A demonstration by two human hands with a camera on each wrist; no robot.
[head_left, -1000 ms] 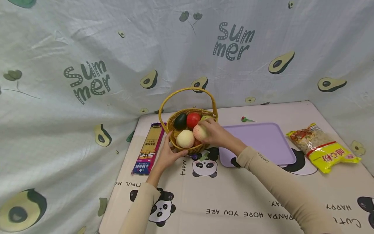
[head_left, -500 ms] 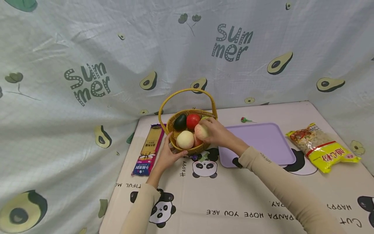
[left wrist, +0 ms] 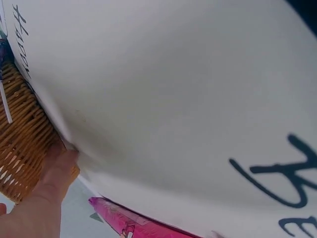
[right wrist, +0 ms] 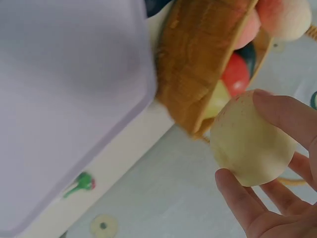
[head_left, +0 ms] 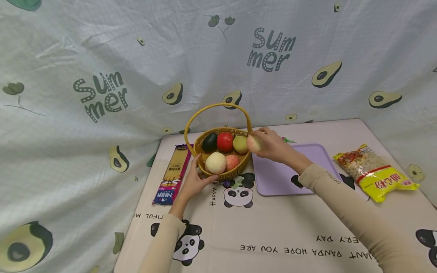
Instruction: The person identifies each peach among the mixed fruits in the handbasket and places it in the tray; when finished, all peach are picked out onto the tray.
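A yellow wicker basket [head_left: 244, 167] with a tall arched handle holds a dark green avocado [head_left: 209, 142], a red round fruit [head_left: 225, 142], a yellow-green round fruit [head_left: 240, 144], a pale peach [head_left: 216, 163] and a pinker peach [head_left: 232, 162]. My left hand [head_left: 195, 182] holds the basket at its near left side, thumb against the wicker wall [left wrist: 29, 119]. Another peach [right wrist: 251, 141] is in my right hand [head_left: 272, 146], gripped between thumb and fingers. It hangs just right of the basket's rim, over the left edge of a lilac tray [head_left: 280, 178].
A long noodle packet [head_left: 173, 175] lies left of the basket. Behind the tray is a small red-and-green piece on a stick [head_left: 287, 139]. A yellow food bag [head_left: 375, 172] lies at the right. A printed curtain [head_left: 205, 57] hangs behind the table.
My right hand has lifted the peach out of the basket and carried it right. The yellow-green fruit and pinker peach now show fully. My left hand stays on the basket.
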